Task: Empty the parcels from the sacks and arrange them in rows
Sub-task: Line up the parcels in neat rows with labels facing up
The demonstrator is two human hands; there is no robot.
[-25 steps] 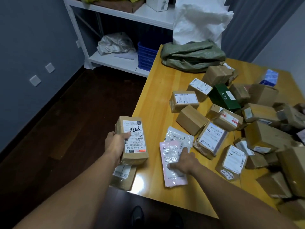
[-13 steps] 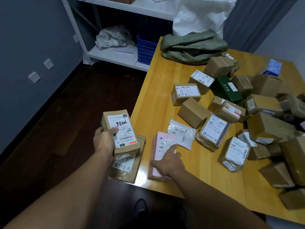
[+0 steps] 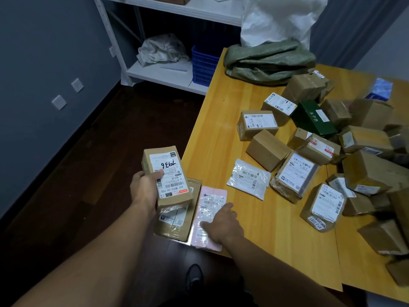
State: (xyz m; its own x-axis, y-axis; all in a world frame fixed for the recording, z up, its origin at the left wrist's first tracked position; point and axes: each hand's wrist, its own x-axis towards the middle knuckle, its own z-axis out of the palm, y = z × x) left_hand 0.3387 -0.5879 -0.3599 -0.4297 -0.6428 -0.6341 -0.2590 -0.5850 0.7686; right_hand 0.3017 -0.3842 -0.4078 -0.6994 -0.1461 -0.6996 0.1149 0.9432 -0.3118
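Note:
My left hand (image 3: 145, 191) grips a brown cardboard parcel (image 3: 168, 176) with a white label marked 7936, held above the table's near left corner. Under it a flat brown parcel (image 3: 177, 220) lies on that corner. My right hand (image 3: 222, 224) presses flat on a pink soft parcel (image 3: 210, 216) lying next to the flat brown one. A clear plastic mailer (image 3: 249, 178) lies a little farther in. Several brown boxes (image 3: 267, 149) are heaped loosely over the right of the yellow wooden table (image 3: 221, 129). A green sack (image 3: 267, 62) lies folded at the far end, with a white sack (image 3: 276, 18) behind it.
A dark green box (image 3: 313, 118) sits among the heap and a blue packet (image 3: 379, 89) at the far right. White shelving (image 3: 166, 72) with a blue crate (image 3: 203, 65) stands beyond the table. Dark floor (image 3: 88, 173) runs along the left; my shoe (image 3: 194, 278) shows below the edge.
My right hand has slid the pink parcel left and toward the near edge, beside the flat brown parcel. My left hand has moved the labelled box slightly left.

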